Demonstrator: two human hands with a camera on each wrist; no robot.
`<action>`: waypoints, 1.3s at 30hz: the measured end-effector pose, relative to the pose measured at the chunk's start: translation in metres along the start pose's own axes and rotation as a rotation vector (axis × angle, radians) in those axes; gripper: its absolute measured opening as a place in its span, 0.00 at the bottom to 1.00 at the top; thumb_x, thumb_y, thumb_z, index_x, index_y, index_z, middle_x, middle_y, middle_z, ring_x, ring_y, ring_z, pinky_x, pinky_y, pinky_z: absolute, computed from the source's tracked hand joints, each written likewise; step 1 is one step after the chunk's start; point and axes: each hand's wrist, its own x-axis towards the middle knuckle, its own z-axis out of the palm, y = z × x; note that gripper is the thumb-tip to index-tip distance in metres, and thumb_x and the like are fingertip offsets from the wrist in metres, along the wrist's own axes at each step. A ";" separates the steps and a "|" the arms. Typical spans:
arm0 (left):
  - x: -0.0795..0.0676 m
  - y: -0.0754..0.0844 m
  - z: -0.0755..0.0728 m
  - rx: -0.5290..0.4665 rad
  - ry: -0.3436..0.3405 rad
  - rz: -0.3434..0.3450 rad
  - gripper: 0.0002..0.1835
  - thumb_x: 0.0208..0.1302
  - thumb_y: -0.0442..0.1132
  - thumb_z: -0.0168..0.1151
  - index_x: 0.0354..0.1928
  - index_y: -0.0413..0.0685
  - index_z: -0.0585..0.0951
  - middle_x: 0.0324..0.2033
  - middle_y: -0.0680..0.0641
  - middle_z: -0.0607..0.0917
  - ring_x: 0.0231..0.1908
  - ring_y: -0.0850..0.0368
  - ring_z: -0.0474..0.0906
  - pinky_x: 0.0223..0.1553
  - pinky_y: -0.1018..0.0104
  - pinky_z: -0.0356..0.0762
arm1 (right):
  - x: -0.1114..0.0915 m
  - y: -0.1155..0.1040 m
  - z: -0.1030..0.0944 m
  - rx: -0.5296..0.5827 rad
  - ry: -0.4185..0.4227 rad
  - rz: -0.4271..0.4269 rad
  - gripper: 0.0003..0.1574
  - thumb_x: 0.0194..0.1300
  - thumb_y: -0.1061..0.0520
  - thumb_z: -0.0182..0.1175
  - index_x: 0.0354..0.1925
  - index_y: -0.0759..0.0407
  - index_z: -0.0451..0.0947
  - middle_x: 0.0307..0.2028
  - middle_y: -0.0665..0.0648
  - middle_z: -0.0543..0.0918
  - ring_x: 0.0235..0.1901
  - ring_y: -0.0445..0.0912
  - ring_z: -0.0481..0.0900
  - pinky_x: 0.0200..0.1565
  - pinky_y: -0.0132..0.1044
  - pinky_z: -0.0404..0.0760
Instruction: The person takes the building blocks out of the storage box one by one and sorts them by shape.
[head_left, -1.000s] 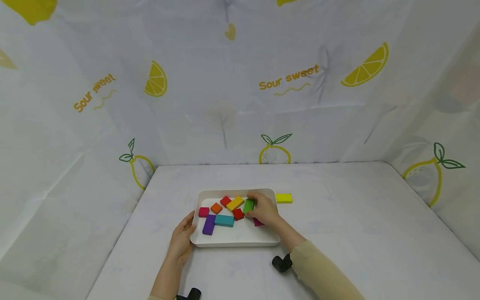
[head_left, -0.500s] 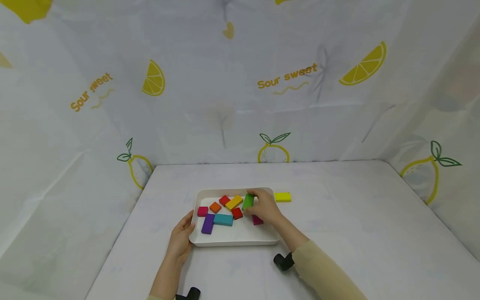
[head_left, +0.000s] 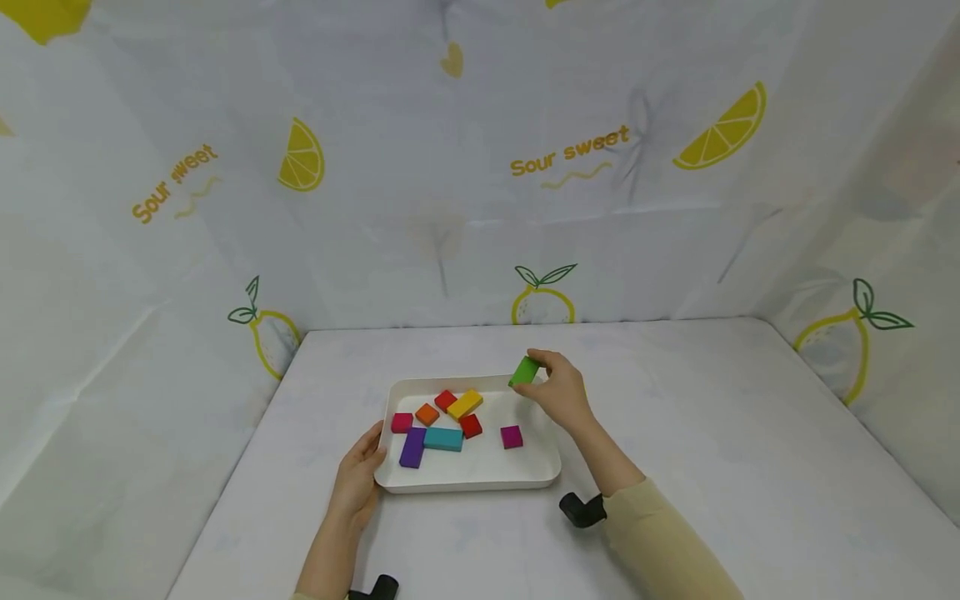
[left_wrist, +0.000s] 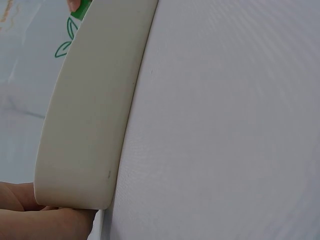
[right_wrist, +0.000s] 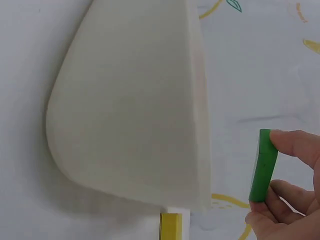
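My right hand (head_left: 561,390) pinches a green rectangular block (head_left: 524,371) by its ends between thumb and fingers, raised over the tray's far right corner. In the right wrist view the green block (right_wrist: 264,166) is seen narrow side on. At the left side of the white tray (head_left: 480,482), my left hand (head_left: 358,475) grips the wall with the thumb at the rim. Inside the tray lie a purple block (head_left: 412,447), a teal block (head_left: 443,439), a yellow-orange block (head_left: 465,405) and several small red, orange and pink ones. A magenta square block (head_left: 512,437) sits apart on the right.
A yellow block (right_wrist: 171,226) lies on the table beyond the tray's right end, hidden behind the right hand in the head view. The white-covered table (head_left: 712,433) extends to both sides. A lemon-print curtain (head_left: 420,167) hangs behind it.
My right hand has lifted the green block out from among the others and carried it up and to the right. The magenta block is now uncovered. My left hand keeps its place at the tray.
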 end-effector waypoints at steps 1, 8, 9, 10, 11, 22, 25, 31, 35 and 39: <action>0.000 0.000 0.000 -0.002 0.001 0.000 0.28 0.77 0.29 0.38 0.77 0.39 0.53 0.77 0.34 0.51 0.78 0.39 0.47 0.77 0.46 0.53 | 0.001 0.003 -0.003 -0.002 0.018 0.005 0.41 0.57 0.57 0.71 0.67 0.64 0.70 0.65 0.65 0.74 0.66 0.61 0.70 0.68 0.54 0.73; -0.001 0.002 0.001 -0.011 -0.009 -0.003 0.29 0.77 0.29 0.37 0.77 0.38 0.52 0.78 0.35 0.50 0.78 0.39 0.47 0.77 0.46 0.52 | 0.004 0.023 -0.020 -0.003 0.180 0.065 0.41 0.58 0.56 0.70 0.67 0.67 0.68 0.64 0.68 0.74 0.66 0.61 0.70 0.68 0.56 0.72; -0.001 0.002 0.001 -0.014 -0.009 -0.003 0.29 0.77 0.29 0.37 0.77 0.38 0.52 0.78 0.34 0.50 0.78 0.39 0.47 0.77 0.46 0.52 | 0.004 0.026 -0.022 -0.001 0.202 0.076 0.41 0.58 0.55 0.69 0.67 0.67 0.68 0.64 0.68 0.74 0.66 0.61 0.70 0.68 0.56 0.73; -0.001 0.002 0.001 -0.014 -0.010 -0.004 0.29 0.77 0.29 0.37 0.77 0.38 0.52 0.78 0.34 0.50 0.78 0.39 0.47 0.77 0.46 0.52 | 0.004 0.029 -0.024 0.001 0.223 0.087 0.41 0.59 0.55 0.69 0.67 0.68 0.68 0.64 0.69 0.73 0.66 0.61 0.70 0.68 0.55 0.73; -0.001 0.002 0.001 -0.014 -0.011 -0.004 0.29 0.77 0.29 0.37 0.77 0.38 0.52 0.78 0.34 0.50 0.78 0.39 0.47 0.77 0.46 0.52 | 0.004 0.032 -0.026 -0.002 0.245 0.097 0.41 0.59 0.55 0.69 0.67 0.68 0.68 0.64 0.69 0.73 0.65 0.62 0.70 0.67 0.55 0.73; -0.002 0.001 0.000 -0.017 -0.016 -0.008 0.29 0.77 0.30 0.37 0.77 0.38 0.50 0.78 0.34 0.48 0.78 0.38 0.45 0.77 0.45 0.51 | 0.002 0.057 -0.032 -0.013 0.419 0.244 0.42 0.60 0.57 0.67 0.67 0.73 0.65 0.61 0.75 0.71 0.57 0.65 0.71 0.61 0.57 0.79; -0.001 0.001 0.001 -0.015 -0.014 -0.014 0.29 0.77 0.30 0.37 0.77 0.39 0.51 0.78 0.35 0.49 0.78 0.39 0.45 0.77 0.46 0.52 | 0.002 0.064 -0.033 -0.030 0.433 0.273 0.42 0.60 0.56 0.66 0.66 0.74 0.65 0.60 0.76 0.70 0.56 0.65 0.71 0.60 0.58 0.78; -0.002 -0.001 0.000 -0.007 -0.020 -0.022 0.29 0.77 0.30 0.37 0.77 0.39 0.51 0.78 0.36 0.49 0.78 0.39 0.46 0.77 0.47 0.53 | 0.001 0.073 -0.032 -0.068 0.431 0.312 0.42 0.60 0.54 0.65 0.66 0.74 0.65 0.60 0.76 0.70 0.56 0.64 0.70 0.61 0.58 0.76; -0.002 -0.002 -0.001 -0.002 -0.017 -0.024 0.29 0.77 0.30 0.38 0.77 0.40 0.52 0.78 0.36 0.50 0.78 0.40 0.47 0.76 0.47 0.54 | 0.001 0.078 -0.030 -0.077 0.436 0.325 0.42 0.60 0.55 0.66 0.66 0.74 0.65 0.61 0.76 0.69 0.57 0.64 0.69 0.62 0.58 0.75; -0.003 0.000 -0.001 -0.004 -0.016 -0.019 0.29 0.77 0.31 0.38 0.77 0.40 0.52 0.78 0.36 0.49 0.78 0.39 0.46 0.76 0.47 0.53 | 0.002 0.080 -0.027 -0.068 0.452 0.334 0.43 0.60 0.55 0.66 0.67 0.74 0.64 0.62 0.76 0.68 0.59 0.65 0.68 0.64 0.58 0.74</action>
